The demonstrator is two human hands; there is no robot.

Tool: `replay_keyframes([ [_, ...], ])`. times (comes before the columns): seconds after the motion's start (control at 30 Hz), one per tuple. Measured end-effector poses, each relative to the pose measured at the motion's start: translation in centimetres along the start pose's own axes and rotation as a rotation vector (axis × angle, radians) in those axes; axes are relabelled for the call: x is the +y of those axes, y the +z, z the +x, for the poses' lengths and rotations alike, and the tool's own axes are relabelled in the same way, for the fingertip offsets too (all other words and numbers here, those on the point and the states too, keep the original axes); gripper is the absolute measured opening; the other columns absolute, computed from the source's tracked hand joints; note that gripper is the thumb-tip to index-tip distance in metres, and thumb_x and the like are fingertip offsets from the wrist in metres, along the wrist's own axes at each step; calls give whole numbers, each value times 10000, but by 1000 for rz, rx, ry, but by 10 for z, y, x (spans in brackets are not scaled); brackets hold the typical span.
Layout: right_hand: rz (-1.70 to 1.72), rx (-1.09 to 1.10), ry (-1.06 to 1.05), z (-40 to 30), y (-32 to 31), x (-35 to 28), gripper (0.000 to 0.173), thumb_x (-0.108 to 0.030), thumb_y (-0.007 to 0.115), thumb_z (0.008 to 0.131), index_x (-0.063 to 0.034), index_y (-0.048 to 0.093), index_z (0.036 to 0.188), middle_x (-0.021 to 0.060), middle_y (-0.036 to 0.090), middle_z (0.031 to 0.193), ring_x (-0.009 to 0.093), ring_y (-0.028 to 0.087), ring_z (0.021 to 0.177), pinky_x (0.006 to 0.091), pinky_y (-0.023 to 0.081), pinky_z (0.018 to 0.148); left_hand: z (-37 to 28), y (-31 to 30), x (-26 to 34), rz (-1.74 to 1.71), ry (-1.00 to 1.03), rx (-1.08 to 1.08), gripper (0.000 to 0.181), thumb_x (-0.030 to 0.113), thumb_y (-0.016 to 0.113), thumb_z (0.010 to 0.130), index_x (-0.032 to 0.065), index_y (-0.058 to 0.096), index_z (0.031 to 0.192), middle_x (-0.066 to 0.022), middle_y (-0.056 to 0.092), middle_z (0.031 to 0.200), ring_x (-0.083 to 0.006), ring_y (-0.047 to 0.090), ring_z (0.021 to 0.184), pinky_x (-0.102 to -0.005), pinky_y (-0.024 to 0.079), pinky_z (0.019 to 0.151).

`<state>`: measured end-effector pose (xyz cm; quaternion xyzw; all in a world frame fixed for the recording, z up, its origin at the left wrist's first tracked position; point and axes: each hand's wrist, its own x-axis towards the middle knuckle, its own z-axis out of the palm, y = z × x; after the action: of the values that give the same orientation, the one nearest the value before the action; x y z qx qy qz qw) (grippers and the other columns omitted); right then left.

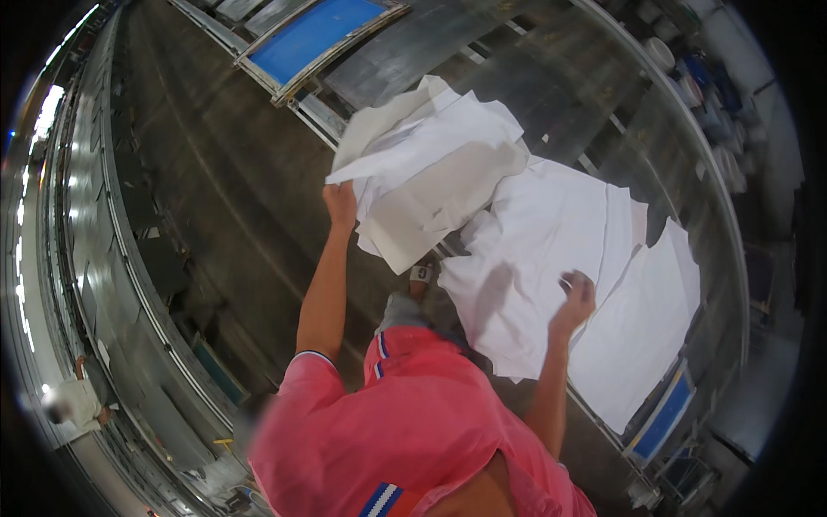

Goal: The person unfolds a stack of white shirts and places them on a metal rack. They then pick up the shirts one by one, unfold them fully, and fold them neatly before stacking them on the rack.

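My left hand point(340, 205) grips the left edge of a loose stack of white cut fabric pieces point(452, 126). A beige sheet point(439, 200) lies across the lower part of that stack, which sags at its corners. To the right, a broad pile of white fabric pieces point(549, 213) is spread over the long table, overlapping and hanging past its near edge. My right hand point(578, 300) hovers over or touches this pile, its fingers curled and blurred. Whether it pinches any cloth cannot be made out.
Blue screen-printing frames rest on the table, one farther along point(316, 39) and one near the lower right point(662, 413). Dark flat boards point(400, 64) line the tabletop. Across the aisle floor point(213, 161) runs another long table point(97, 194), with a person point(77, 404) beside it. Buckets point(659, 55) stand beyond the right side.
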<state>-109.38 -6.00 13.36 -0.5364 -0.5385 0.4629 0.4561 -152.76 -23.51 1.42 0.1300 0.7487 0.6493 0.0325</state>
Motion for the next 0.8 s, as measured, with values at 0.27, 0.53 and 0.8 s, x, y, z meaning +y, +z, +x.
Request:
replay_keyframes([
  [0.27, -189, -613, 26, -46, 153, -5, 176, -97, 615, 874, 32, 644, 989, 138, 685, 907, 196, 657, 820, 313, 529, 738, 33, -14, -7, -155, -581, 177, 366, 271, 732, 835, -55, 566, 845, -67, 554, 782, -158, 490, 666, -351, 416, 586],
  [0.53, -578, -1072, -750, -64, 280, 22, 476, -233, 675, 806, -54, 542, 1227, 147, 429, 1417, 376, 371, 1326, 528, 360, 1041, 42, -34, -2, -366, -626, 100, 285, 191, 743, 817, -13, 604, 958, -36, 577, 790, -131, 517, 653, -296, 385, 502],
  [0.8, -855, -1338, -1093, -40, 363, 35, 734, -335, 733, 763, -90, 422, 1380, 147, 316, 1506, 379, 284, 1390, 605, 301, 1069, -2, -55, 4, -370, -941, -87, 315, 364, 698, 846, 70, 604, 906, -19, 527, 789, -151, 523, 695, -335, 452, 593],
])
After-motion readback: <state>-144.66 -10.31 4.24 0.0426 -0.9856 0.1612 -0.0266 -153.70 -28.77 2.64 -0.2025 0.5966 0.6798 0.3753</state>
